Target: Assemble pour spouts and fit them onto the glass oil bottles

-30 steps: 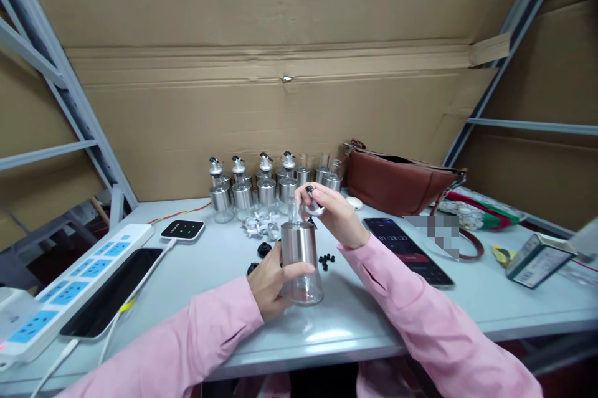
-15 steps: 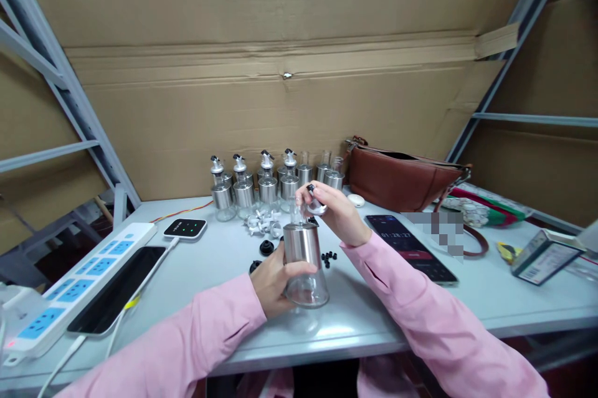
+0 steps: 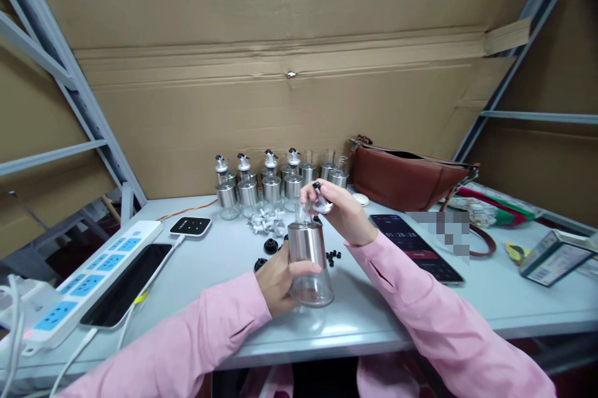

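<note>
My left hand (image 3: 279,283) is wrapped round a glass bottle (image 3: 307,245) with a steel sleeve, just above the table's front part. At the bottle's neck, my right hand (image 3: 343,211) grips a pourer cap (image 3: 323,200) with a black tip and pale body. Its lower end is close to the bottle mouth; the fingers hide whether it is seated. Behind the bottle lie white pourer parts (image 3: 267,222), black round caps (image 3: 270,246) and several small black pieces (image 3: 333,256).
Several bottles (image 3: 248,192) stand along the cardboard back wall, some with pourers. A power strip (image 3: 88,283) and a dark phone (image 3: 126,286) lie on the left. To the right are a brown bag (image 3: 406,183), a phone with a timer (image 3: 415,248) and a small box (image 3: 555,258).
The whole view has shifted slightly, so things appear a little further right. Both hands keep their hold on the bottle and pourer cap, the right hand tilting the cap slightly.
</note>
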{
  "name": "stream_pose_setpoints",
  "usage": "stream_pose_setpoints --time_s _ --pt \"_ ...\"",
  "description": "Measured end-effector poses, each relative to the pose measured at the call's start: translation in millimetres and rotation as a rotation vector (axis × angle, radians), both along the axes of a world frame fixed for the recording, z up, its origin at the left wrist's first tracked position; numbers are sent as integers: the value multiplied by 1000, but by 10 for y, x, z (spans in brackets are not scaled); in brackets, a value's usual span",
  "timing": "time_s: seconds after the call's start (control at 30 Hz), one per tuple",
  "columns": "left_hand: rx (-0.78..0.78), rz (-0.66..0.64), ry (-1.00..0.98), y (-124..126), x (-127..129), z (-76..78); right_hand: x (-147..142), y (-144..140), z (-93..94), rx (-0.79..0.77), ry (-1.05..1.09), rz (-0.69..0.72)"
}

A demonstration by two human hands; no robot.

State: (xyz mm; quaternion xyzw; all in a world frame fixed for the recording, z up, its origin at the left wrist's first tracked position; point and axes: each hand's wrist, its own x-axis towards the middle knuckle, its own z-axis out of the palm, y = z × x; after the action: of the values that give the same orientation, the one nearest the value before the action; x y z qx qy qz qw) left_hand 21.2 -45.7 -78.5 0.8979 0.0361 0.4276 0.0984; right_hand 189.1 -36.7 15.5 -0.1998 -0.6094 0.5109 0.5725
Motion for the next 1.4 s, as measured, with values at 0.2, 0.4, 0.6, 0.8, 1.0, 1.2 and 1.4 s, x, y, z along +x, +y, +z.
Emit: stream_pose_setpoints --time_s 0.2,0.4,0.6,0.8,1.0,1.2,1.4 --pt "56 12 -39 30 21 -14 25 3 -28 82 -32 6" --pt "22 11 -27 28 11 -15 57 5 -25 233 -228 -154" --pt "-19 18 54 3 -17 -13 42 -3 11 225 -259 -200" --pt "-10 -8 3 32 4 -62 62 64 -67 156 -157 -107" --pt "-16 -24 1 39 12 -37 43 52 -49 90 2 9" --pt "-36 -2 72 -42 -24 29 15 -30 27 5 70 -36" --pt "-60 -64 53 -116 -7 11 11 -54 27 11 37 -20"
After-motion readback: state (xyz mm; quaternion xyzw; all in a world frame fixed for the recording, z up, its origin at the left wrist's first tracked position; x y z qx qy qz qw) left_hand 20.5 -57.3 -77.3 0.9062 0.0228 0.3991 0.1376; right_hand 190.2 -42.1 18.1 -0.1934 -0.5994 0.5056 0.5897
